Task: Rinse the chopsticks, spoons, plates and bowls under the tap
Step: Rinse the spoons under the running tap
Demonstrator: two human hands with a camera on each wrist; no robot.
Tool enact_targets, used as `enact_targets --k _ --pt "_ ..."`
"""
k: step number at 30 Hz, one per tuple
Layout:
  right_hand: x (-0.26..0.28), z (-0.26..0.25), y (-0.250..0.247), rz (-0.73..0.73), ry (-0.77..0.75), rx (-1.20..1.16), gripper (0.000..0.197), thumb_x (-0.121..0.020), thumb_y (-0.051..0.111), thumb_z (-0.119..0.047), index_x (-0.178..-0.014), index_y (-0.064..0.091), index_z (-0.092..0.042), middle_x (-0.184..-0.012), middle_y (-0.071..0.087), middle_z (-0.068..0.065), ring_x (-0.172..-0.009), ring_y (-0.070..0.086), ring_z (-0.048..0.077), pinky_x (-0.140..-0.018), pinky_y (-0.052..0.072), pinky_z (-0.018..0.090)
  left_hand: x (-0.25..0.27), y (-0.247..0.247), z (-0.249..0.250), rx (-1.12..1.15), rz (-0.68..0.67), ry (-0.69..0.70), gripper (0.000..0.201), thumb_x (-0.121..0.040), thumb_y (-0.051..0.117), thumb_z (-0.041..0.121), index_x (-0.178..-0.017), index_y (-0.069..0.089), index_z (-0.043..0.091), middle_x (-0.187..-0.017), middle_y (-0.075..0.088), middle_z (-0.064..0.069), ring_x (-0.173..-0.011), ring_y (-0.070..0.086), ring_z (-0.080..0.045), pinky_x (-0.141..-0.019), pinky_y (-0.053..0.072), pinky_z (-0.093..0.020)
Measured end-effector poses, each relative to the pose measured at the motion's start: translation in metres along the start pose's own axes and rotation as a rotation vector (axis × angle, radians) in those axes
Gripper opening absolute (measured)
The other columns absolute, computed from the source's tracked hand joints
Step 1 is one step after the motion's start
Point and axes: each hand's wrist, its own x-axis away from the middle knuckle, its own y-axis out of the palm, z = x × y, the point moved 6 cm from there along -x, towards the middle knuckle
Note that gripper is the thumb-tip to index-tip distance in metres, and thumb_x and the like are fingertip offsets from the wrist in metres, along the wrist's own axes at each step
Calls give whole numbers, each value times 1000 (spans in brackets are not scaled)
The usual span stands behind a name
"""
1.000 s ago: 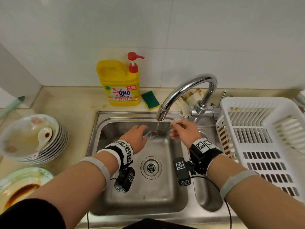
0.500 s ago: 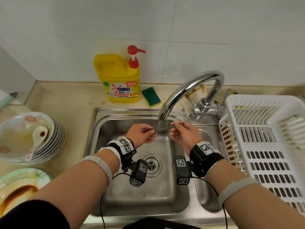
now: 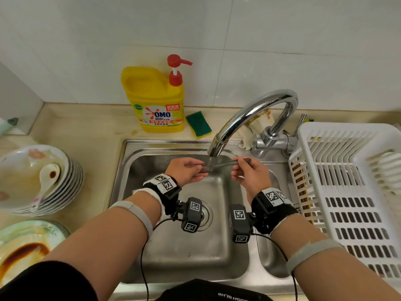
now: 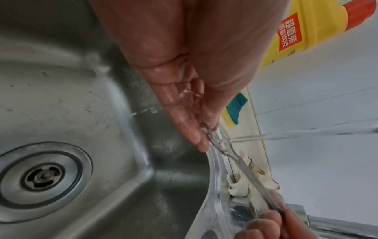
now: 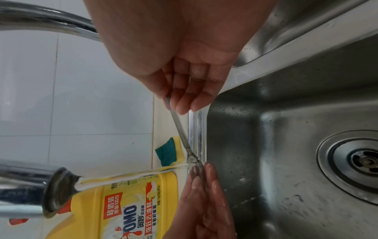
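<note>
- A plate smeared with brown sauce sits at the near left corner of the worktop.
- Both forearms wear a grey band. Each wrist carries a black camera unit with square black-and-white code markers.
- The steel sink lies between the forearms, its round drain just behind the wrist units.
- Along the left edge stands a stack of bowls. A white ceramic spoon with a brown spot lies in the top one.
- A white slotted plastic basket fills the right edge.
- The left hand is wet. Its thumb and fingers are closed on the tined end of a metal fork.
- The right hand pinches the handle end between thumb and fingertips.
- The fork runs level between the hands, above the far part of the sink and right under the spout.
- A thin stream of water strikes the fork where handle meets tines.
- The chrome tap arches over from the far right corner of the sink, with a stained rag bunched behind it.
- A green-and-yellow sponge lies at the far edge.
- Just left of it stands a yellow pump bottle with a red pump. Its label reads "OMO" and "奥妙", and a red patch reads "超值装 加量100克".
</note>
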Motion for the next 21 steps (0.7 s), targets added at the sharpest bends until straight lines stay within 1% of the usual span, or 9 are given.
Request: enact_targets --k 2,5,7,9,13,15,18,20,21 --pt "1 -1 -3 4 4 -19 18 -104 54 -12 -98 70 -7 -69 60 2 -59 58 14 -60 53 25 1 5 -1 53 -22 -20 25 -99 51 -11 -107 69 4 -106 75 -19 -95 76 -25 -78 61 -26" --pt "4 -2 -3 -25 19 -43 19 -105 54 -14 -98 70 -8 -70 60 2 -60 59 14 -64 54 27 5 16 -2 170 -61 -72 34 -99 40 -18 -119 65 -5 -113 71 -23 -103 72 -30 -80 62 -27" --pt "6 -3 -3 -39 21 -46 19 -105 54 -15 -100 70 -8 -70 61 3 -62 60 15 -65 54 28 7 21 -1 240 -84 -90 37 -98 36 -21 -123 61 -11 -119 68 -28 -109 69 -36 -85 62 -31" --pt "6 -4 -5 -41 21 -53 19 -105 53 -15 -101 70 -8 -70 62 3 -63 61 15 -67 55 28 8 24 -2 253 -93 -103 35 -99 36 -20 -124 60 -13 -121 66 -30 -111 69 -38 -87 61 -32" --pt "8 -4 -5 -45 40 -83 20 -105 52 -12 -98 70 -9 -67 64 3 -62 63 16 -68 55 28 11 22 -3 176 -114 -133 24 -101 43 -14 -115 63 -12 -110 70 -29 -99 74 -30 -78 62 -26" --pt "9 -3 -4 -52 47 -99 19 -105 52 -12 -98 69 -9 -67 66 4 -62 65 15 -67 56 27 10 19 -4 114 -112 -128 18 -101 48 -9 -112 62 -11 -95 74 -23 -89 77 -24 -73 62 -23" --pt "11 -1 -1 -65 52 -116 18 -105 53 -13 -102 70 -8 -70 67 4 -64 67 15 -67 57 26 7 12 -3 25 -59 -112 13 -101 55 -2 -109 65 -6 -76 76 -10 -67 75 -12 -61 59 -17" --pt "12 -1 0 -66 61 -129 17 -104 54 -13 -102 70 -8 -70 68 4 -65 66 15 -67 58 26 6 9 -4 29 -33 -113 14 -100 58 1 -109 66 -6 -77 75 -13 -63 74 -11 -60 59 -17" --pt "12 -1 1 -62 66 -132 16 -104 55 -13 -101 70 -7 -70 67 4 -65 66 15 -67 58 26 6 9 -4 51 -33 -116 15 -99 59 1 -110 66 -6 -82 75 -16 -66 74 -12 -63 59 -17"
